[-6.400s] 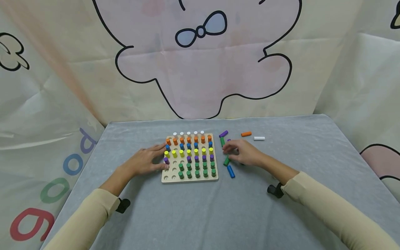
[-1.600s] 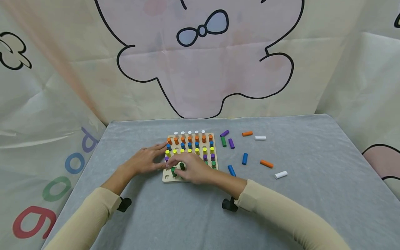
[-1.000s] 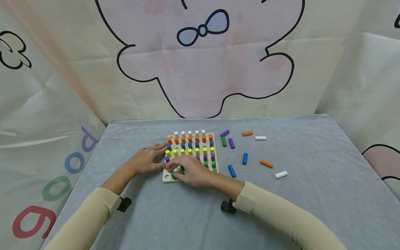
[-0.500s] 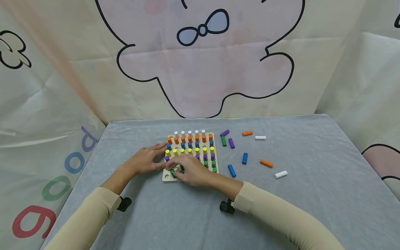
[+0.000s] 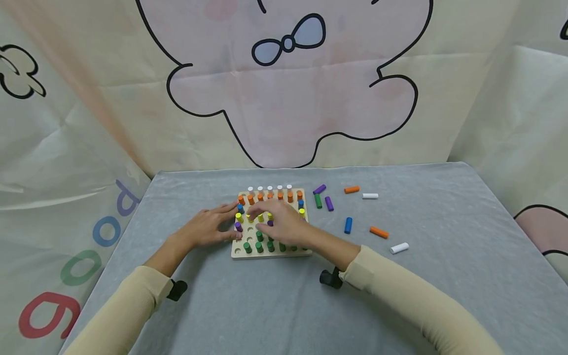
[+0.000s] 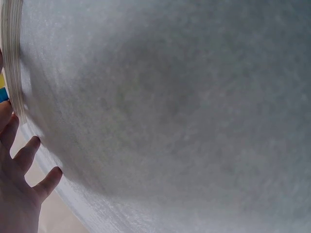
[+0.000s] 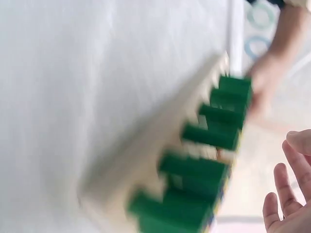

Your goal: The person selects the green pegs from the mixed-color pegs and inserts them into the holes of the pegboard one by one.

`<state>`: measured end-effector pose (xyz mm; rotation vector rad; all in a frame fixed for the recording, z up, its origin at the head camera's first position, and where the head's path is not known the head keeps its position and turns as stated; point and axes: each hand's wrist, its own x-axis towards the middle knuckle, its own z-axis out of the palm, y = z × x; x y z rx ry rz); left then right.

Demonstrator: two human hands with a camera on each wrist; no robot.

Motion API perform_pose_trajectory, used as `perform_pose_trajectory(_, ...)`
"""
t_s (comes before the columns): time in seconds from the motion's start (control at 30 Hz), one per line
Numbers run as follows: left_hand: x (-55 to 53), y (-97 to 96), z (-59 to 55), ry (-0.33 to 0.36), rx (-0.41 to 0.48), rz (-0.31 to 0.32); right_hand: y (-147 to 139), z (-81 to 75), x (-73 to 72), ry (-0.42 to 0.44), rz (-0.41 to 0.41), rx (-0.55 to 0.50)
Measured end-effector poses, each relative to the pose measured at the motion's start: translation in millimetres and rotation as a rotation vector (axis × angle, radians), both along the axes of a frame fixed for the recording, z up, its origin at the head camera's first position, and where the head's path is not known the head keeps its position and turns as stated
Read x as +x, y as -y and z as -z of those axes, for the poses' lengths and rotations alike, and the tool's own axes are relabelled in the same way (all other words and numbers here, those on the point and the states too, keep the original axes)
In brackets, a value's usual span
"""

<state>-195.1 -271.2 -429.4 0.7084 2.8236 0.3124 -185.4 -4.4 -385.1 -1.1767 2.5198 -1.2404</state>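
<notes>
A wooden pegboard (image 5: 262,256) bears rows of white, orange, blue, yellow, purple and green pegs. My left hand (image 5: 204,227) lies along its left side, fingers spread, the thumb by a purple peg (image 5: 238,227). In the left wrist view, fingertips of that hand (image 6: 19,184) meet the board's edge. Above the board's middle hovers my right hand (image 5: 286,224), thumb and fingers apart around nothing; it hides several pegs. A green peg (image 5: 247,247) stands upright near the front left corner, beside a bare hole. The right wrist view shows blurred green pegs (image 7: 221,133).
Loose pegs lie right of the board: purple (image 5: 319,189), green (image 5: 318,200), another purple peg (image 5: 329,203), orange (image 5: 352,189), white (image 5: 370,196), blue (image 5: 348,225), and further right an orange peg (image 5: 379,232) and a white peg (image 5: 399,248). A grey cloth (image 5: 266,305) covers the table.
My right hand has let go of the green peg at the front left and risen back and right across the board. Its forearm now covers one loose blue peg. The left hand stays put.
</notes>
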Motion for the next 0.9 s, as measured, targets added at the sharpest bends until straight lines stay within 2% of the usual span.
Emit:
perform_pose_trajectory(0.13,0.2,-1.3,-0.4,0.005,-0.007,-0.004,-22,-11.7,-21.9,-0.003,0.090,-0.038)
perform_pose_trajectory(0.27,0.9,-1.8,-1.1,0.008,-0.008,-0.006,-45,-14.7,-42.6,0.008,0.185,-0.025)
perform_pose_trajectory(0.4,1.4,-1.8,-1.4,0.011,-0.003,-0.007,-66,-8.5,-57.1,0.035,0.283,0.029)
perform_pose_trajectory(0.5,1.2,-1.6,-0.4,0.012,-0.010,-0.005,-78,0.9,-65.4,0.052,0.328,0.052)
perform_pose_trajectory(0.7,1.3,-2.1,1.3,0.018,-0.011,-0.007,-96,19.9,-78.4,0.100,0.379,0.088)
perform_pose_trajectory(0.9,2.1,-2.7,-2.6,0.014,-0.009,-0.008,-107,31.1,-85.2,0.123,0.354,0.138)
